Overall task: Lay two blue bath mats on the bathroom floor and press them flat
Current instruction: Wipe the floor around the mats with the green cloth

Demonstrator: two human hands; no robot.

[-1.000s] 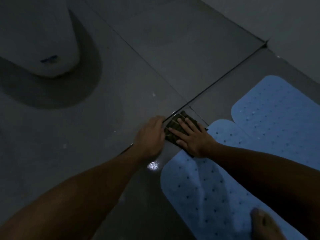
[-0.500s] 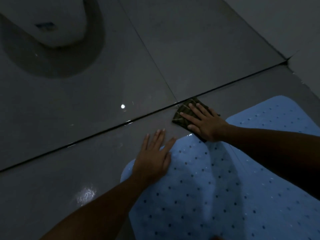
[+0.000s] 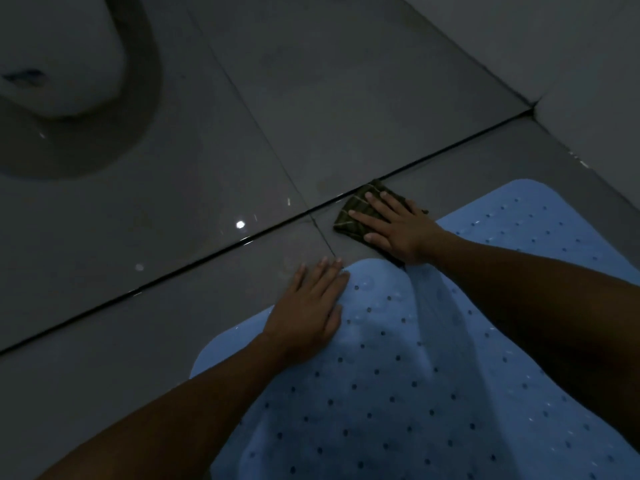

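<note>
Two light blue bath mats with small holes lie side by side on the dark grey tiled floor. The near mat [image 3: 374,393] fills the lower middle; the far mat [image 3: 540,216] lies at the right, partly hidden by my right forearm. My left hand [image 3: 311,306] lies flat with straight fingers on the near mat's far left edge, fingertips on the tile. My right hand [image 3: 391,226] presses flat on a dark folded cloth [image 3: 356,209] that lies on the floor just beyond the mats.
A white toilet base [image 3: 52,57] stands at the upper left. A dark grout line [image 3: 207,258] crosses the floor diagonally. The wall [image 3: 571,64] meets the floor at the upper right, close to the far mat.
My left hand left the cloth and came back onto the near mat's edge, where it now lies flat. My right hand stays on the cloth. The view shifted toward the mats.
</note>
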